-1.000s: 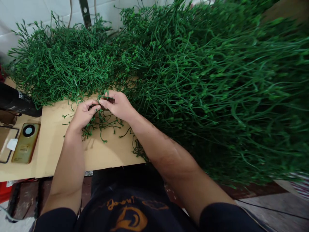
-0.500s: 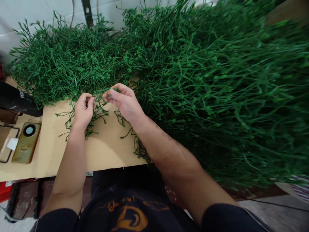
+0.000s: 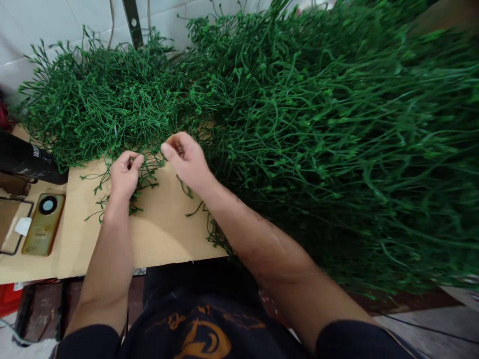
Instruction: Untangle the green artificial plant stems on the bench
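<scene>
My left hand (image 3: 125, 172) is closed over a small bunch of thin green stems (image 3: 148, 175) with forked, bud-like tips, which poke out on both sides of it. Just to its right, my right hand (image 3: 185, 158) is raised with thumb and fingers pinched together. What lies in that pinch, if anything, is hidden. Behind both hands spreads a heap of similar green stems (image 3: 112, 104). A much larger mass of stems (image 3: 318, 139) lies to the right, against my right forearm. Under the hands is a tan board (image 3: 164, 224).
At the left lie a gold phone (image 3: 44, 224) with a round camera and a dark-edged flat case (image 3: 15, 224). A black bottle (image 3: 32, 157) lies behind them. White wall tiles (image 3: 48, 20) and a metal upright (image 3: 133, 22) stand at the back.
My hands have drawn slightly apart. The strands that stretched between them from my right fingertips no longer show there. My left hand keeps its bunch and sits slightly lower left.
</scene>
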Tool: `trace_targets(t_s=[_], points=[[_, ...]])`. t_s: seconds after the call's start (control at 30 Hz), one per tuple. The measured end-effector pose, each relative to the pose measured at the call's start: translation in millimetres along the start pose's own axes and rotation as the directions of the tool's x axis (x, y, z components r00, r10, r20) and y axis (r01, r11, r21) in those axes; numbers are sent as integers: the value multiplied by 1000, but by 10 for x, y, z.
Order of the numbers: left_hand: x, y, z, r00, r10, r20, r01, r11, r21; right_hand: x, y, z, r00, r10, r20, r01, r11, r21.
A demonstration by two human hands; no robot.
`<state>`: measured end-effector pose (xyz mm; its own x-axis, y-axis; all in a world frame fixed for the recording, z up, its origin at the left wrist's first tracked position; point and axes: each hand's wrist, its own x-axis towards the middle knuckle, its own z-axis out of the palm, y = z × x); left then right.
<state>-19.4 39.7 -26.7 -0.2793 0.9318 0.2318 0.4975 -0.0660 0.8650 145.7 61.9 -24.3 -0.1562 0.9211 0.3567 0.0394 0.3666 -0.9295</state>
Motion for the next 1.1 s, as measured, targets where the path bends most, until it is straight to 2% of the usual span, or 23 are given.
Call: trace_targets(t_s=[0.1,0.2,0.27,0.47,0.57,0.73,0.83,1.0,1.07,1.1], points=[[-53,75,43,991,70,110,-71,998,-2,-38,36,51,994,-78,74,93,968,-233],[-71,96,71,984,119,131,-121,993,11,-39,52,67,971,-12,240,88,947,-310],[-68,87,74,982,126,139,-130,991,22,-26,39,62,957,37,288,59,947,-316],[-56,40,76,983,110,149,-121,990,67,14,-2,55,980,8,201,76,911,-405],[-52,-1,77,986,104,128,-119,986,116,13,5,66,980,50,192,25,930,-368],[-32,-74,74,996,53,73,-70,969,238,-19,-23,95,920,139,367,-71,978,-194],[-32,-57,109,996,50,67,-69,947,315,-24,-36,108,898,140,416,-80,984,-158],[-22,2,171,998,38,50,-56,893,447,-65,-132,83,902,116,416,-30,978,-209],[16,-25,151,1000,5,-1,-3,869,495,-150,-341,42,852,49,521,37,988,-153],[42,-52,132,999,-6,-41,26,860,509,-208,-493,9,799,-9,601,94,989,-111]])
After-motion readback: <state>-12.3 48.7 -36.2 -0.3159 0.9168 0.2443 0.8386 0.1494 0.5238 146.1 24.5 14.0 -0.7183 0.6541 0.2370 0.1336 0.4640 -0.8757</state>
